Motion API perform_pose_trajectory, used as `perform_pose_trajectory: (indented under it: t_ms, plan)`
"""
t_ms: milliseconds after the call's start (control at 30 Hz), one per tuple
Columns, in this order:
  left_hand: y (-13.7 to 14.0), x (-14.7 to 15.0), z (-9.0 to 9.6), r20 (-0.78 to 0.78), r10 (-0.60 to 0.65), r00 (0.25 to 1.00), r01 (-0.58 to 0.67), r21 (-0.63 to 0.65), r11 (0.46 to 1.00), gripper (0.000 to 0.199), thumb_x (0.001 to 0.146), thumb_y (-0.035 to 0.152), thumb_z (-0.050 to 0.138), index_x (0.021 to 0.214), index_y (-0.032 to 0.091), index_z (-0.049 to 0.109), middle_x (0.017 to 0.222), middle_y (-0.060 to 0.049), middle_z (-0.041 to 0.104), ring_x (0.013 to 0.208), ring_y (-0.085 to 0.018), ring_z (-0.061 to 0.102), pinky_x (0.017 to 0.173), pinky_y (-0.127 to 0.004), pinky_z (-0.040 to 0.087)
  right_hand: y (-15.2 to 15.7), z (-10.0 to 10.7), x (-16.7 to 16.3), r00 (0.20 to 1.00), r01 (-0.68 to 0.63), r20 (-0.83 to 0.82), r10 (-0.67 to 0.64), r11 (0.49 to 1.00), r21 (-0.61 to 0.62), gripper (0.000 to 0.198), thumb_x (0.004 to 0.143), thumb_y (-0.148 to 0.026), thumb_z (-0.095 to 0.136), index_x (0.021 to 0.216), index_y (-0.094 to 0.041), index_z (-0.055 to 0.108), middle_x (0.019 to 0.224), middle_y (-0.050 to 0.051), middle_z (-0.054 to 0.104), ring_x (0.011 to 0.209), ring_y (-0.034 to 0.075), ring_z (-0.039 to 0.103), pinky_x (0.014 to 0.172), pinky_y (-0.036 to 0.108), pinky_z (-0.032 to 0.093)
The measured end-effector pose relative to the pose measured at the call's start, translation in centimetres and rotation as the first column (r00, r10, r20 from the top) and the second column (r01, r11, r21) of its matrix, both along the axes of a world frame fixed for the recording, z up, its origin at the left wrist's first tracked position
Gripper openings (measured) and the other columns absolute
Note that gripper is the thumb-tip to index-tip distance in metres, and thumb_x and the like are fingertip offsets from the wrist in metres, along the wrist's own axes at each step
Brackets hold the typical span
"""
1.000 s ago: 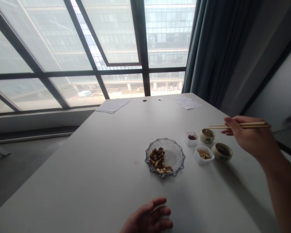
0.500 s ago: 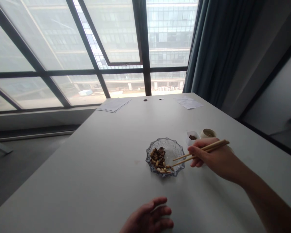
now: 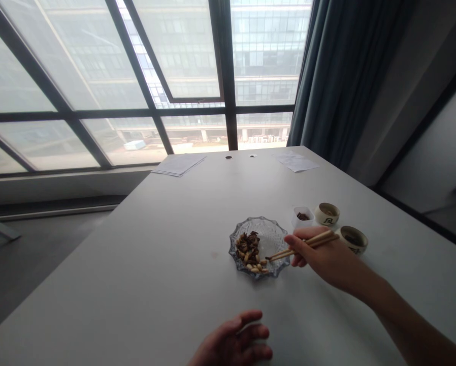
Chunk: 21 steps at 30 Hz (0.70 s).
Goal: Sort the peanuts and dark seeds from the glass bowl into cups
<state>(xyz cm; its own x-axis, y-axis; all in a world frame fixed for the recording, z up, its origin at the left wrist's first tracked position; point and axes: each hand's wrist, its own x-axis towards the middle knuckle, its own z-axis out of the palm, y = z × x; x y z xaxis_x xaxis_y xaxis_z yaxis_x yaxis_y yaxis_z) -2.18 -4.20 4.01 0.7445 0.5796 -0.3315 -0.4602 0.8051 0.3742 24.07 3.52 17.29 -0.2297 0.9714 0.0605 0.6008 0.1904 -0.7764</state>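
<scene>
Gripping the chopsticks point(image 3: 321, 239), the right hand point(image 3: 319, 256) is reaching over the bowl point(image 3: 268, 233) from 4 o'clock, fingers clamping both sticks. The tips are nearing the pieces point(image 3: 247, 248); whether they are pinching one, I cannot tell. Toward 6 o'clock the left hand point(image 3: 237, 340) is holding nothing, its fingers spreading apart.

The work seems partway along: dark bits point(image 3: 302, 216) are sitting in the tub point(image 3: 299, 223) at 2 o'clock, while a mixed dark and pale heap is lying inside the bowl between 7 and 10. What the far cup point(image 3: 328, 220) and near cup point(image 3: 362, 248) are holding is too dim to tell.

Just beside the right hand, the near cup's rim is crowding the 3 o'clock side. Room is opening widest toward 9, where the surface point(image 3: 163, 259) is stretching to its slanting edge. A stack point(image 3: 179, 165) is lying at 11, a sheet point(image 3: 297, 163) at 1.
</scene>
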Motion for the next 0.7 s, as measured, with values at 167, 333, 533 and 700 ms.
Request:
perform_pose_trajectory:
  t_ms: [167, 333, 533, 700]
  plan:
    - [0.2, 0.0, 0.2, -0.003, -0.006, 1.0, 0.006, -0.005, 1.0, 0.033, 0.086, 0.031, 0.061, 0.115, 0.021, 0.072, 0.108, -0.003, 0.078, 0.102, -0.021, 0.069, 0.094, -0.032, 0.039, 0.0, 0.8, 0.8, 0.995, 0.097, -0.04, -0.094, 0.993, 0.069, 0.043, 0.096, -0.056, 0.052, 0.076, -0.022, 0.068, 0.065, 0.002, 0.073, 0.061, 0.02, 0.073, 0.056, 0.027, 0.055]
    - [0.0, 0.1, 0.7, -0.017, 0.007, 1.0, -0.008, -0.006, 1.0, 0.033, 0.086, 0.031, 0.06, 0.115, 0.022, 0.072, 0.109, -0.002, 0.078, 0.102, -0.02, 0.068, 0.095, -0.032, 0.038, 0.1, 3.1, 4.0, 0.901, 0.432, -0.14, -0.411, 0.879, 0.202, 0.041, 0.092, -0.06, 0.058, 0.083, -0.022, 0.072, 0.069, 0.005, 0.076, 0.064, 0.025, 0.075, 0.06, 0.035, 0.06]
    - [-0.2, 0.0, 0.7, -0.028, 0.011, 1.0, -0.011, -0.007, 1.0, 0.033, 0.086, 0.031, 0.06, 0.116, 0.022, 0.072, 0.109, -0.002, 0.078, 0.102, -0.02, 0.068, 0.096, -0.033, 0.038, 1.1, 3.7, 5.9, 0.854, 0.497, -0.078, -0.515, 0.761, 0.416, 0.039, 0.095, -0.054, 0.055, 0.076, -0.023, 0.069, 0.07, 0.005, 0.075, 0.067, 0.026, 0.074, 0.066, 0.039, 0.059]
    - [0.1, 0.1, 0.5, -0.006, -0.001, 1.0, 0.001, -0.008, 1.0, 0.033, 0.085, 0.031, 0.062, 0.115, 0.021, 0.072, 0.108, -0.002, 0.078, 0.103, -0.021, 0.069, 0.096, -0.032, 0.039, 1.7, 2.5, 5.7, 0.891, 0.408, -0.006, -0.455, 0.792, 0.455, 0.038, 0.094, -0.053, 0.057, 0.077, -0.022, 0.072, 0.068, 0.004, 0.075, 0.065, 0.023, 0.073, 0.061, 0.033, 0.055]
